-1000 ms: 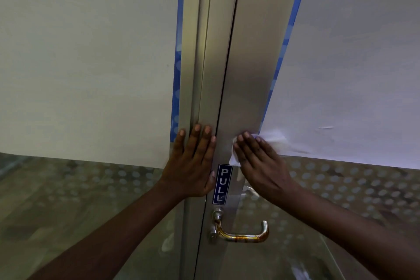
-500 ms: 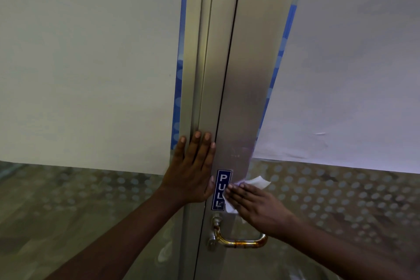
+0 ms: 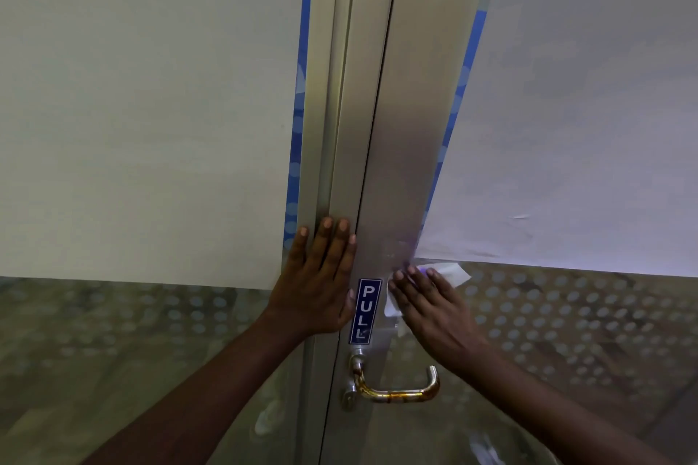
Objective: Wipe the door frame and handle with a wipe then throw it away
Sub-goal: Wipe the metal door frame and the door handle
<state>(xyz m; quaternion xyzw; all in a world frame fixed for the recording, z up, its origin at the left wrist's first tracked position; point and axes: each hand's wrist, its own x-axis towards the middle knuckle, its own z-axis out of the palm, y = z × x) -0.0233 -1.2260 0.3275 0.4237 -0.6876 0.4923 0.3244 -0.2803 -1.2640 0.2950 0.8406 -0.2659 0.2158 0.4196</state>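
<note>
A brushed metal door frame runs up the middle between two glass panels. My right hand presses a white wipe flat against the frame, just right of a blue PULL sticker; most of the wipe is hidden under the fingers. My left hand lies flat, fingers spread, on the fixed frame left of the door gap. A brass-coloured lever handle sticks out below both hands, untouched.
White paper sheets cover the upper glass on the left and right. Below them the glass carries a frosted dot pattern. A dark vertical gap separates door from fixed frame.
My right hand slid down with the wipe from beside the paper's edge to beside the PULL sticker, then came back up slightly. My left hand has stayed in place.
</note>
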